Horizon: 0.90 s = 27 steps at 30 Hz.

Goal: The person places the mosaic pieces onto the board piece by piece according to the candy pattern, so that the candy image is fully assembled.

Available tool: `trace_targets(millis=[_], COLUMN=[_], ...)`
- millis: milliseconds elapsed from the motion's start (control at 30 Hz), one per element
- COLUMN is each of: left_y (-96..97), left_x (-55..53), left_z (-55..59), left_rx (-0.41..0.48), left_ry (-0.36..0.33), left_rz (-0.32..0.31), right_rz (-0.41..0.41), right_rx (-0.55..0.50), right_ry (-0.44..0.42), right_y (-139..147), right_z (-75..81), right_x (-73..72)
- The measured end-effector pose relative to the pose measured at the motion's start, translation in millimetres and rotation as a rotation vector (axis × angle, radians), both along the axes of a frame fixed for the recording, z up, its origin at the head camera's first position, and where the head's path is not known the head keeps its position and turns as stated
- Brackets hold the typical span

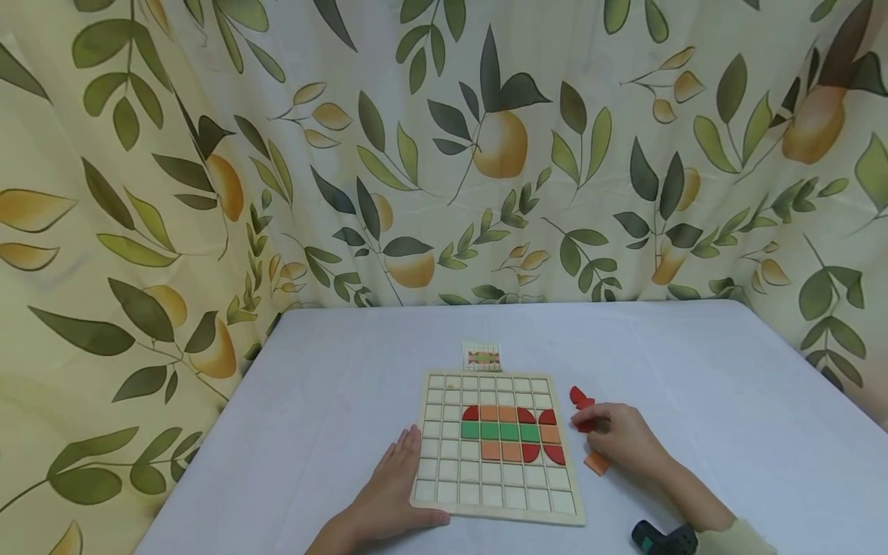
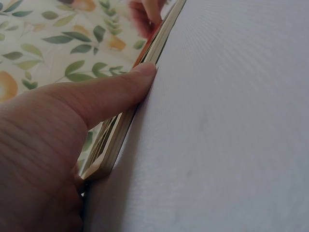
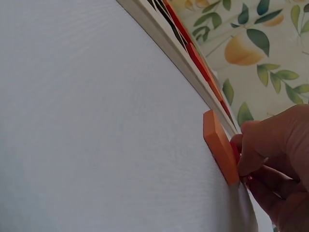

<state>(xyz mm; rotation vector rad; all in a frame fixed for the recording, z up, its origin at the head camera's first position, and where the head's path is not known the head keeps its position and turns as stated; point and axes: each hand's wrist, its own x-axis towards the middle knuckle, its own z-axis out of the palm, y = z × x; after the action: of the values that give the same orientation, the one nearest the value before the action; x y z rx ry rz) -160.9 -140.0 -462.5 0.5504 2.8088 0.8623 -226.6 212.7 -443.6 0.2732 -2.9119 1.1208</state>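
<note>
A wooden grid board [image 1: 459, 492] lies on the table, with green, orange and red tiles set in several of its cells. My left hand [image 1: 390, 493] rests at its lower left corner, fingers extended along the left side and thumb along the near edge. To the right of the board, my right hand [image 1: 627, 441] pinches at a red tile [image 3: 235, 147], mostly hidden by the fingertips. Other red pieces [image 1: 576, 395] lie just beyond those fingers. An orange square tile [image 1: 597, 463] is on the cloth below the right hand, close beside the fingers in the right wrist view.
A small pattern card [image 1: 482, 347] lies against the board's far edge. White cloth covers the table [image 1: 333, 385]. Behind and to the left hangs a curtain [image 1: 458, 231] printed with fruit and leaves. A black device [image 1: 662, 538] sits at the right wrist.
</note>
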Motion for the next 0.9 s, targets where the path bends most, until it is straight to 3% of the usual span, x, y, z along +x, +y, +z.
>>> trace_targets(millis=[200, 333, 700, 900], left_y=[-0.6, -0.1, -0.1, 0.3], left_x=[0.9, 0.5, 0.3, 0.5], left_z=[-0.9, -0.5, 0.5, 0.6], left_rx=[0.006, -0.001, 0.005, 0.005], left_ry=[0.006, 0.006, 0.013, 0.013], left_rz=[-0.009, -0.003, 0.003, 0.002], right_rz=[-0.008, -0.036, 0.032, 0.014], right_rx=[0.027, 0.029, 0.016, 0.038], right_ry=[0.053, 0.044, 0.013, 0.063], right_y=[8, 13, 17, 13], right_z=[0.0, 0.3, 0.1, 1.6], right_x=[3.9, 3.1, -1.2, 1.5])
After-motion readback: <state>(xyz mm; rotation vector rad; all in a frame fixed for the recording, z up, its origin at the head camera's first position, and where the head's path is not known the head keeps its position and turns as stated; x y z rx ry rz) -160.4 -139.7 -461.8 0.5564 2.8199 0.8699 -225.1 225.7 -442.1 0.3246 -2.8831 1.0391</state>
